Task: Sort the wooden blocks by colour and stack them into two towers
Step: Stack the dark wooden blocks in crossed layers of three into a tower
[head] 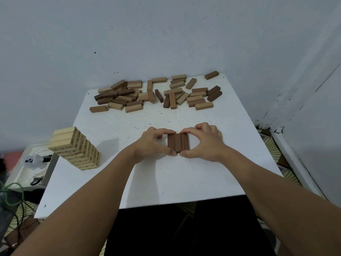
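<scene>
Both hands form the grip: the left hand (151, 143) and the right hand (203, 143) sit on either side of a row of three dark brown blocks (178, 143) lying flat and side by side on the white tabletop (166, 178). Each hand pinches the row between a curled forefinger at the far end of the blocks and a thumb at the near end, so the three blocks lie squarely between the two hands, framed on all sides by fingertips; the two thumbs almost meet at the near edge of the middle block. Left of the grip, well apart from it and near the tabletop's left edge, stands a tall tower of pale blocks (76, 147), its layers crossed and dark printing visible on the block sides. Beyond the grip, along the far edge of the tabletop by the wall (166, 34), lies a loose pile of mixed blocks (156, 94), pale and dark ones jumbled together, some lying over others, with one dark block (211, 75) apart at the far right corner. Further left of the grip, off the tabletop and lower down, sits a small white figure with dark eyes (32, 160) among blurred clutter and a green cable (11, 187).
</scene>
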### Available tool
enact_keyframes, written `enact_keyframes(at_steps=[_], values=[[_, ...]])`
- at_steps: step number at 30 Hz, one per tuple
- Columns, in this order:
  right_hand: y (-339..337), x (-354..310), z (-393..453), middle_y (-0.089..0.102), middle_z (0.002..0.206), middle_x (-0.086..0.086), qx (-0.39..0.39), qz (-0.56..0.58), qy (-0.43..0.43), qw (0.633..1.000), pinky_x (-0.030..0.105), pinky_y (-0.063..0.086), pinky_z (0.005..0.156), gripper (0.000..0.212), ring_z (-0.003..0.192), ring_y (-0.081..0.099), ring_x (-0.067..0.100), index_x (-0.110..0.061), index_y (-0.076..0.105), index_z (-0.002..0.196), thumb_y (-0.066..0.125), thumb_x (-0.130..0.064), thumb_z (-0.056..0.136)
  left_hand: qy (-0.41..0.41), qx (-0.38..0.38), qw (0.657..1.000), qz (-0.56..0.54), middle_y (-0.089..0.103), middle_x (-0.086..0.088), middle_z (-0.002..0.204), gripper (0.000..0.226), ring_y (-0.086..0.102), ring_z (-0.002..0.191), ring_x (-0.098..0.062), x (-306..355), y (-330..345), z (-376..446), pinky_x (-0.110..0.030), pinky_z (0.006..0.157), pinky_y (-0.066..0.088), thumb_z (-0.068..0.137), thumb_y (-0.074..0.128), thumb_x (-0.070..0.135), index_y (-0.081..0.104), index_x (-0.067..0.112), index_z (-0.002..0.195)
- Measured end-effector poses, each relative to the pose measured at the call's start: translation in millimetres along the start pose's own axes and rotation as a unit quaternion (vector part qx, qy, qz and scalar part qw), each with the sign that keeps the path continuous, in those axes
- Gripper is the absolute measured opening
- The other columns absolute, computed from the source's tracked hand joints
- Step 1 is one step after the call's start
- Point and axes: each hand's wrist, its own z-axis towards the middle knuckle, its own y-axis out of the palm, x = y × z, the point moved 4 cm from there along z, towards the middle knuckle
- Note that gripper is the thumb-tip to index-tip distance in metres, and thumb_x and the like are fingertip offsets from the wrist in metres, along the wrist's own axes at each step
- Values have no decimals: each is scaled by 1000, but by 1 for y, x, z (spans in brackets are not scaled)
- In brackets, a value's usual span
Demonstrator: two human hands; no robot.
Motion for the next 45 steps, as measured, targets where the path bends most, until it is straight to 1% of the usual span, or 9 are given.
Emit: enact_keyframes(at_steps=[7, 14, 21, 25, 28, 30, 35, 40, 45], values=[[-3, 0, -4, 31, 138, -13, -27, 18, 12, 999, 38, 17, 114, 102, 135, 18, 15, -56, 26, 151, 76, -76, 64, -9, -18, 1000, -16, 44, 5, 123, 76, 48, 118, -12, 1, -4, -4, -30, 98, 41, 65, 98, 34, 63, 51, 131], [-24, 10, 14, 55, 115, -13, 25, 298, 74, 951, 31, 41, 96, 45, 124, 48, 17, -36, 46, 149, 50, -37, 104, -16, 39, 994, -103, 68, 3, 119, 45, 63, 115, -15, 0, -21, 16, -32, 102, 47, 87, 78, 50, 65, 41, 129], [-36, 41, 57, 53, 130, 3, 177, 1, 85, 981, 45, 41, 104, 43, 121, 45, 28, -39, 51, 142, 53, -32, 100, 52, 108, 993, -6, 53, 5, 82, 26, 51, 72, -8, 47, -9, 66, -8, 56, 40, 102, 65, 31, 69, 30, 127], [-33, 50, 59, 46, 122, 7, 235, -62, 98, 965, 43, 38, 100, 52, 114, 42, 27, -37, 41, 151, 51, -35, 100, 72, 87, 990, 83, 57, 7, 85, 49, 59, 83, -13, 75, 3, 99, -20, 73, 43, 106, 55, 32, 45, 35, 154], [-28, 47, 60, 45, 117, 6, 263, -89, 93, 956, 43, 37, 97, 51, 109, 41, 27, -37, 44, 150, 51, -35, 99, 52, 43, 983, 173, 58, -6, 142, 56, 57, 126, -25, 85, 12, 124, -31, 102, 43, 110, 45, 34, 27, 39, 162], [-28, 46, 60, 44, 115, 5, 269, -98, 89, 954, 43, 37, 97, 47, 108, 41, 26, -37, 49, 145, 52, -34, 98, 45, 27, 972, 227, 47, -7, 155, 53, 52, 131, -26, 89, 14, 134, -31, 99, 39, 111, 40, 32, 27, 37, 162], [-30, 51, 58, 43, 115, 4, 297, -50, 88, 949, 43, 39, 96, 32, 107, 43, 26, -29, 56, 123, 61, -32, 91, 69, 78, 960, 258, 63, -5, 133, 39, 58, 106, -23, 91, 13, 147, -34, 90, 45, 110, 39, 22, 55, 26, 145], [-29, 51, 61, 44, 122, 4, 279, -48, 97, 954, 42, 38, 99, 60, 112, 42, 25, -26, 48, 144, 62, -49, 91, 96, 136, 933, 318, 65, -9, 112, 38, 64, 96, -29, 107, 6, 161, -41, 80, 56, 104, 47, 22, 55, 23, 142], [-29, 53, 61, 42, 127, 3, 262, -53, 120, 956, 38, 35, 103, 77, 117, 39, 23, -24, 43, 148, 56, -70, 88, 34, 110, 894, 434, 38, -17, 148, 34, 32, 138, -40, 117, 4, 172, -47, 109, 38, 106, 51, 39, 59, 36, 139]])
